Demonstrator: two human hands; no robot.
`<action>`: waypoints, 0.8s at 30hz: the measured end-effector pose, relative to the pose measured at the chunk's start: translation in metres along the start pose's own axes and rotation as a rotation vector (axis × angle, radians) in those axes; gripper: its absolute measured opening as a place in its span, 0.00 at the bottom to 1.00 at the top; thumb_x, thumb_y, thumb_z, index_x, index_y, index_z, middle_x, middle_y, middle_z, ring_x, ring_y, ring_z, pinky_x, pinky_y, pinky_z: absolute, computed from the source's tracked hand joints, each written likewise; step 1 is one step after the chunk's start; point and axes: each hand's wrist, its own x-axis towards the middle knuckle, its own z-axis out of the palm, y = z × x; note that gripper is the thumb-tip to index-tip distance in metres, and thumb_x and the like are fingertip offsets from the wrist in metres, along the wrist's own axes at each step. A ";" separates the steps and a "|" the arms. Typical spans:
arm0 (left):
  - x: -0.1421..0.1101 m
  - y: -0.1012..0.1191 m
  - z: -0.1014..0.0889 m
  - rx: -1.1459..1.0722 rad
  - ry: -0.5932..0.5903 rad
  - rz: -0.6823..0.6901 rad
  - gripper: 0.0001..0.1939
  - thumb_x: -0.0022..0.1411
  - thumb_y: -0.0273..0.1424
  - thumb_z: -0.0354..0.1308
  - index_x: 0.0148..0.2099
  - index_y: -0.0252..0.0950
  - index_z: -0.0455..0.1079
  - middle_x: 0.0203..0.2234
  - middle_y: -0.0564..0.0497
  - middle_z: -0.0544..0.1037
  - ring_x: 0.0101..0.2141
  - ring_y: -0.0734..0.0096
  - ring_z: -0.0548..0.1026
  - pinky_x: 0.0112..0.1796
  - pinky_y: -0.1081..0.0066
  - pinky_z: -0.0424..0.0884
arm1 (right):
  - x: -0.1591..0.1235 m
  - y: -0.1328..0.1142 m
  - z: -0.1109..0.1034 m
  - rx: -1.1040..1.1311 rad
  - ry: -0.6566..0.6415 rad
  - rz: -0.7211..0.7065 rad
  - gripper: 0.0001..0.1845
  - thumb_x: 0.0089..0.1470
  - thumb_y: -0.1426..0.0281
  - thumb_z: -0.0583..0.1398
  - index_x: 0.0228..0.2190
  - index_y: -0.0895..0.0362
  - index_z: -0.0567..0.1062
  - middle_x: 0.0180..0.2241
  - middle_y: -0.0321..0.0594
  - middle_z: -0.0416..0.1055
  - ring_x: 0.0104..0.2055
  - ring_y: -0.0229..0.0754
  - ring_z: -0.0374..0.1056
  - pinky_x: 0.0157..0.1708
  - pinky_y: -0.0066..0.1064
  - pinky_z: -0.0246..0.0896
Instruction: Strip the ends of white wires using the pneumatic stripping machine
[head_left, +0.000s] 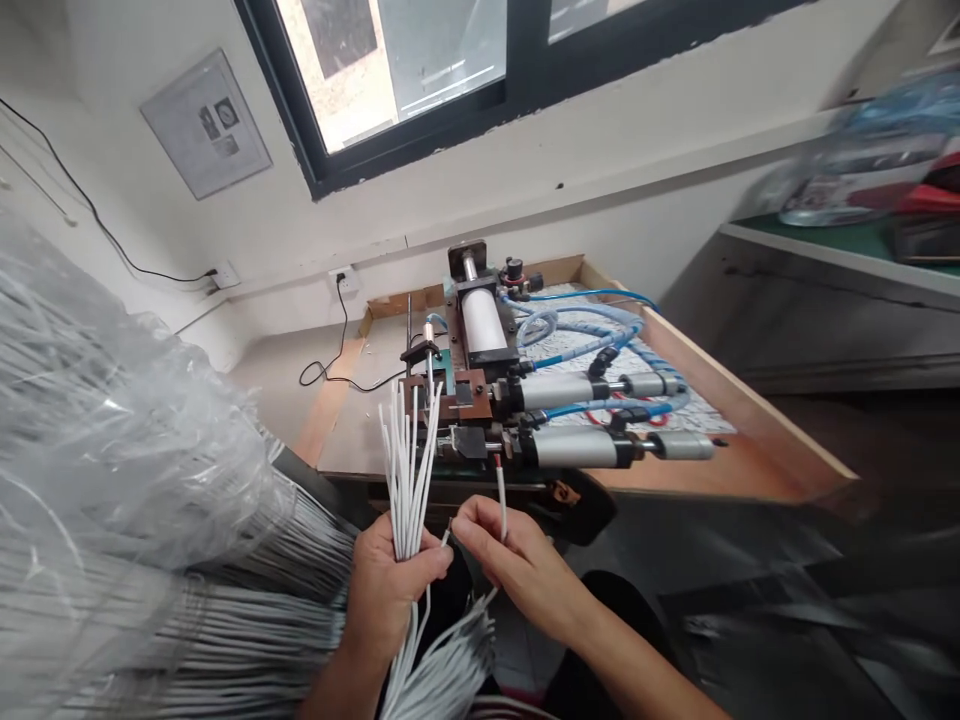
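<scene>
A left hand (pixel 390 575) is closing snugly around an upright bundle (pixel 409 500) of white wires, whose tips are fanning out above the fist. Beside it, a right hand (pixel 525 570) is pinching with thumb and forefinger nearly together, by a short wire end at the left thumb (whether the pinch is gripping that end, one cannot tell). A single wire (pixel 502 495) is rising past the right fingers, its red tip pointing at the machine (pixel 480 325) beyond. Below both hands, more wires (pixel 450 665) are trailing toward the lap.

Straight ahead of the grip, the machine is sitting on a table (pixel 750 388) with a raised wooden rim. The tabletop is showing grey to the left of the machine; to the right, blue hoses (pixel 592 328) are curling over a white, rough-looking layer. A black cord (pixel 326 378) is running from the tabletop to a socket (pixel 345 280) on the pale wall (pixel 615 140). Higher up, a dark-framed window (pixel 450 60) is letting in light, with a posted sheet (pixel 206 125) hanging to its left. Left of the grip, clear plastic (pixel 112 400) is covering massed grey wires; far right, a green-topped shelf (pixel 817 240) is holding a blurred plastic bottle (pixel 847 180).
</scene>
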 end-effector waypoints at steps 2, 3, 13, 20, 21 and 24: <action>-0.004 -0.001 -0.003 0.050 -0.024 0.014 0.06 0.39 0.24 0.61 0.21 0.34 0.66 0.12 0.57 0.67 0.14 0.80 0.58 0.18 0.76 0.54 | -0.004 -0.002 0.002 -0.040 -0.024 -0.009 0.14 0.48 0.63 0.55 0.17 0.57 0.65 0.15 0.28 0.52 0.19 0.32 0.47 0.19 0.26 0.41; -0.006 0.001 -0.004 0.070 -0.037 0.023 0.06 0.39 0.24 0.61 0.21 0.34 0.66 0.12 0.57 0.68 0.15 0.79 0.60 0.19 0.76 0.55 | -0.006 -0.003 0.003 -0.054 -0.033 -0.016 0.14 0.48 0.64 0.55 0.17 0.57 0.65 0.15 0.29 0.52 0.19 0.32 0.47 0.19 0.26 0.41; -0.021 0.009 -0.006 0.078 -0.182 0.035 0.04 0.44 0.27 0.60 0.22 0.34 0.66 0.11 0.56 0.67 0.16 0.77 0.61 0.21 0.75 0.58 | -0.015 0.025 0.024 0.364 0.134 0.042 0.15 0.46 0.67 0.54 0.13 0.55 0.57 0.12 0.25 0.44 0.16 0.30 0.38 0.15 0.25 0.35; -0.024 -0.011 -0.005 -0.044 -0.133 -0.049 0.05 0.43 0.28 0.60 0.22 0.33 0.66 0.10 0.58 0.65 0.12 0.82 0.56 0.16 0.77 0.50 | -0.017 0.025 0.024 0.369 0.259 0.037 0.14 0.45 0.69 0.54 0.12 0.54 0.61 0.10 0.24 0.47 0.14 0.30 0.39 0.13 0.26 0.35; -0.024 -0.012 -0.006 -0.056 -0.127 -0.062 0.06 0.43 0.28 0.60 0.21 0.33 0.66 0.09 0.58 0.65 0.12 0.82 0.56 0.16 0.77 0.50 | -0.017 0.021 0.018 0.365 0.282 0.025 0.14 0.46 0.69 0.53 0.12 0.54 0.61 0.10 0.24 0.47 0.14 0.31 0.39 0.13 0.26 0.36; -0.025 -0.012 -0.009 -0.105 -0.074 -0.073 0.05 0.42 0.26 0.61 0.20 0.33 0.66 0.09 0.57 0.64 0.13 0.81 0.57 0.16 0.76 0.50 | -0.016 0.008 -0.005 0.373 0.412 -0.068 0.17 0.48 0.67 0.50 0.11 0.51 0.59 0.11 0.25 0.47 0.15 0.32 0.39 0.13 0.27 0.38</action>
